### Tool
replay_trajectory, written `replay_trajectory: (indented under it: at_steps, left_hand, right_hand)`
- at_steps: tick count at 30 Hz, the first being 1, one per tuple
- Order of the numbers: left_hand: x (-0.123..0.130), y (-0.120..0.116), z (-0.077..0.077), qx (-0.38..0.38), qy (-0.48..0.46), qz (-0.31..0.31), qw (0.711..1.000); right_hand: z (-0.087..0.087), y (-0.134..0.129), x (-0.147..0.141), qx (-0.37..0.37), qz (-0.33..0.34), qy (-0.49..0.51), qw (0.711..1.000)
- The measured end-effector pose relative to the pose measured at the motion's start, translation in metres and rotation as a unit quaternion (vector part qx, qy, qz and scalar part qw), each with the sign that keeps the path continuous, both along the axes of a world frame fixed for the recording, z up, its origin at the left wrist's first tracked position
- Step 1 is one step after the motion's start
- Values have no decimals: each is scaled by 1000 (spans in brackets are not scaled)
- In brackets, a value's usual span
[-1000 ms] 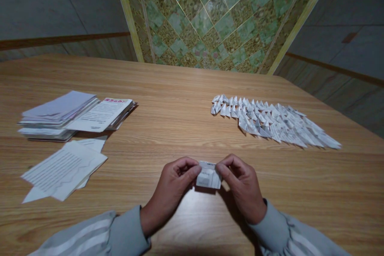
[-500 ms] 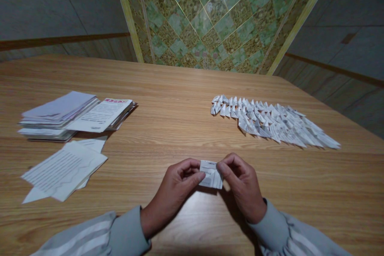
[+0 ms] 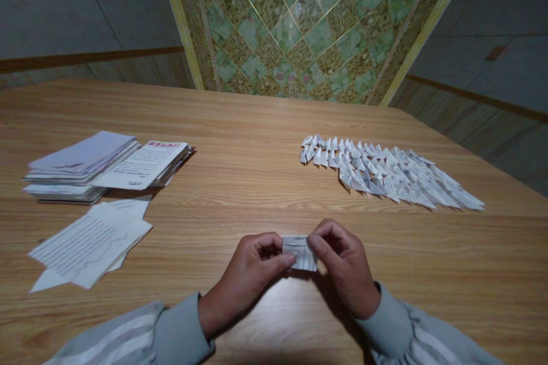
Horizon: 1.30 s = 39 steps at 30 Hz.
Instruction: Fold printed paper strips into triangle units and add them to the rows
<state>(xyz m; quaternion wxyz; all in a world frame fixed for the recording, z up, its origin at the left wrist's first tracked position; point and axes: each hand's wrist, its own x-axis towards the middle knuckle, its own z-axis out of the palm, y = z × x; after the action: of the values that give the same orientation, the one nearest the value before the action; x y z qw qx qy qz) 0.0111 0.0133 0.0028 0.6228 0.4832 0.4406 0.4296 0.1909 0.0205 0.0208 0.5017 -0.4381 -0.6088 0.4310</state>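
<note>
Your left hand (image 3: 243, 279) and right hand (image 3: 346, 269) pinch a folded paper (image 3: 302, 251) between them, above the counter (image 3: 240, 182).

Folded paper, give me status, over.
Left hand gripping left side, right hand upper right corner. Folded paper between them. Loose sheets left, folded pieces ahead right, both apart from hands.

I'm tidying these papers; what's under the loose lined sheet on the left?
Other sheets poke out from under the lined sheet, at near left and far right, with table around them. Their middles are covered, so how many there are cannot be told.
</note>
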Motion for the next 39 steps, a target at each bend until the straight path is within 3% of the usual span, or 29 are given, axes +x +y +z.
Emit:
replay_trajectory:
  at_steps: [4,12,14,17,19,22,25,31,35,39]
  left_hand:
    - [-3,1,6,35,14,14,999]
    - [-10,5,14,186,132,5,974]
    - [-13,8,12,253,183,22,950]
    - [-18,12,12,362,259,78,892]
    - [-20,13,12,412,285,61,863]
    - [-22,14,13,441,323,-23,837]
    - [-21,13,10,436,381,-86,811]
    - [-21,15,-2,444,454,-138,760]
    - [-21,17,-5,452,454,-132,757]
    - [-23,18,-7,438,443,-126,772]
  right_hand:
    - [2,4,5,4,62,-28,998]
    - [5,7,7,180,78,-148,969]
    - [6,8,9,243,65,-196,948]
    - [5,11,12,324,37,-292,899]
    - [3,12,13,348,24,-351,869]
    - [-1,13,11,343,36,-428,835]
    - [-6,12,8,308,78,-473,822]
    - [-5,13,12,247,151,-505,813]
    - [3,14,18,203,195,-480,831]
    - [5,17,23,196,205,-450,847]
